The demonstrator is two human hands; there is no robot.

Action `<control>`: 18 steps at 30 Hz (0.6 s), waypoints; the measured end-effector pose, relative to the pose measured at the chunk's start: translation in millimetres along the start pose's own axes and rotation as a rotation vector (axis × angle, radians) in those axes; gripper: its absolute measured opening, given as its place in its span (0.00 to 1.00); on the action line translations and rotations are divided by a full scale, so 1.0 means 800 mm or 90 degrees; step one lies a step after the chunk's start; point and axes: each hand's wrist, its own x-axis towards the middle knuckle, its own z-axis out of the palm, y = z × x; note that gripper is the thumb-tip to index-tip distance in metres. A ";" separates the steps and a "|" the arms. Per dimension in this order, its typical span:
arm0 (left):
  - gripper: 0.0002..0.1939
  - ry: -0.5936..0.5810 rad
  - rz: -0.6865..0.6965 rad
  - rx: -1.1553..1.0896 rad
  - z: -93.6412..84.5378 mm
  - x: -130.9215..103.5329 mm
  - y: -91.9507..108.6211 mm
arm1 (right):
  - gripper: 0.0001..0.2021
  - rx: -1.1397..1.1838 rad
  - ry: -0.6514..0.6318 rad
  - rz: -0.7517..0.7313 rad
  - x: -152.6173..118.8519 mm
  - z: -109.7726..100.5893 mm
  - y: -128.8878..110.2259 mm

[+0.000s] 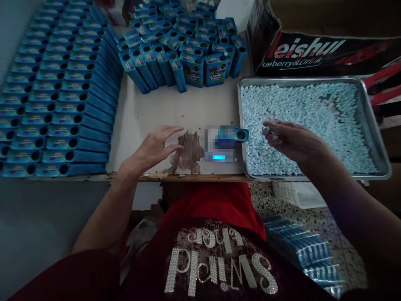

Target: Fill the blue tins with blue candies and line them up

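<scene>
My left hand [154, 146] hovers over the white tabletop, thumb and fingers apart with nothing between them. Just right of it sits a small scale [220, 151], partly pixelated, with a lit display. A blue candy box [242, 135] lies on the scale, its round dark hole facing up near the tray. My right hand [290, 136] is above the metal tray [241, 108], fingers pinched around a few pale candies [272, 134]. Small light-blue and white candies [297, 100] cover the tray.
Rows of blue boxes [59, 96] stand stacked at the left. More loose blue boxes [188, 46] crowd the back. A black cardboard carton [313, 54] stands behind the tray. Below the table edge are a white basket [290, 194] and wrapped blue packs [302, 246].
</scene>
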 end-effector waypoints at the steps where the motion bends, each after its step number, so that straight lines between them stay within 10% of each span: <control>1: 0.32 0.000 0.001 -0.003 0.002 0.000 0.002 | 0.10 -0.034 -0.023 -0.020 -0.003 0.007 -0.009; 13: 0.29 0.009 0.051 -0.075 0.026 0.015 0.003 | 0.13 -0.349 -0.068 -0.170 -0.008 0.064 -0.039; 18: 0.34 0.072 0.138 -0.073 0.074 0.066 0.061 | 0.14 -0.273 -0.072 -0.157 0.015 0.033 -0.015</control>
